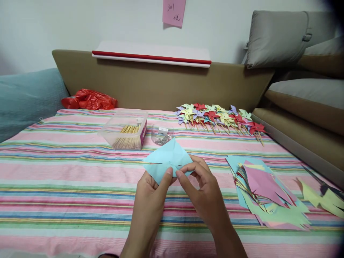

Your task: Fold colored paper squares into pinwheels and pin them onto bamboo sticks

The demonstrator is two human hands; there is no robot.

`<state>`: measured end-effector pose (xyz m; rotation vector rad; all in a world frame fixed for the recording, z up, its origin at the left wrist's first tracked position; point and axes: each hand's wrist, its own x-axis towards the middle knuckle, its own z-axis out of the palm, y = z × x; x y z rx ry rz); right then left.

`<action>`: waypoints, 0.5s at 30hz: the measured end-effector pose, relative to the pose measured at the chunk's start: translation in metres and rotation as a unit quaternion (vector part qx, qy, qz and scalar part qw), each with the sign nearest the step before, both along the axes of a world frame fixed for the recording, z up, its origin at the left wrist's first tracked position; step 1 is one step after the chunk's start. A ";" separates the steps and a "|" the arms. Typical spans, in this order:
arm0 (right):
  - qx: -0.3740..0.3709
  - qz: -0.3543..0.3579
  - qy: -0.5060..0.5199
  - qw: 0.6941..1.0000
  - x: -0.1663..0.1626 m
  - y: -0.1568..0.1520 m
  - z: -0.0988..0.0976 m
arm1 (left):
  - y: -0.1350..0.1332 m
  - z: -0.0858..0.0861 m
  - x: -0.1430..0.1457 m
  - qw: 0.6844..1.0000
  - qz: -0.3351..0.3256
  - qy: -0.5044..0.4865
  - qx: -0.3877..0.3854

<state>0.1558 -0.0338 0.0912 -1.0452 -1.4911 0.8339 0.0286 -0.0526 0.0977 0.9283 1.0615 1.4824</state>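
Observation:
A light blue paper square, cut with slits toward its middle, is held up over the striped cloth. My left hand grips its lower edge, thumb pressed on the paper near the centre. My right hand pinches the paper's right side with thumb and forefinger. Both hands meet at the sheet's centre.
A clear plastic box of wooden sticks and a small clear cup of metal pins stand behind the hands. Several finished paper pinwheels lie at the back right. A stack of coloured cut paper lies right. A red bag sits back left.

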 end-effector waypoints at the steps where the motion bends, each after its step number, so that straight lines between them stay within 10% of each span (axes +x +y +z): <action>1: -0.002 -0.003 -0.001 1.000 0.001 0.000 0.000 | 0.000 0.000 0.000 1.000 0.000 0.003 -0.001; 15: -0.014 -0.011 -0.023 1.000 0.002 -0.001 -0.003 | -0.001 -0.002 -0.002 0.999 0.013 0.051 -0.006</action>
